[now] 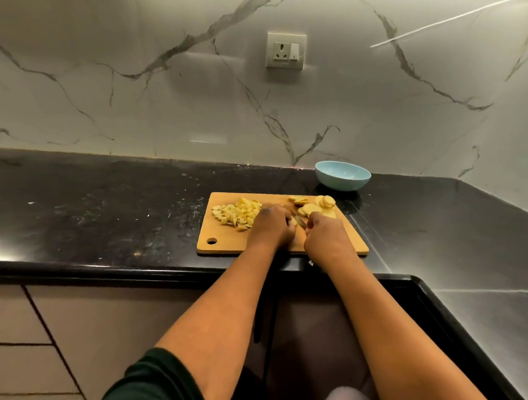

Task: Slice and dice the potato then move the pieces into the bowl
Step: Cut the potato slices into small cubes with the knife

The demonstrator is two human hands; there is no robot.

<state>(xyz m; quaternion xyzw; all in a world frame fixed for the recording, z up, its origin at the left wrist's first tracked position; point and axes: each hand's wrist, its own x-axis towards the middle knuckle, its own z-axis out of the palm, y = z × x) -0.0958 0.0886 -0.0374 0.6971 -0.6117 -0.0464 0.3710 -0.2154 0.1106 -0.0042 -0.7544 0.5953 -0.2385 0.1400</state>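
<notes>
Dicing on the wooden board (pixel 225 247): left hand (pixel 271 229) curled over a small potato piece (pixel 293 221), right hand (pixel 326 233) wrapped round what looks like a knife (pixel 300 221), mostly hidden. Pale yellow cubes (pixel 237 214) heaped on the board's left, round slices (pixel 313 208) on its right, near the light blue bowl (pixel 342 175). Firm, light, probably wet and slippery when cut; best pinned from above, fingertips tucked back
</notes>
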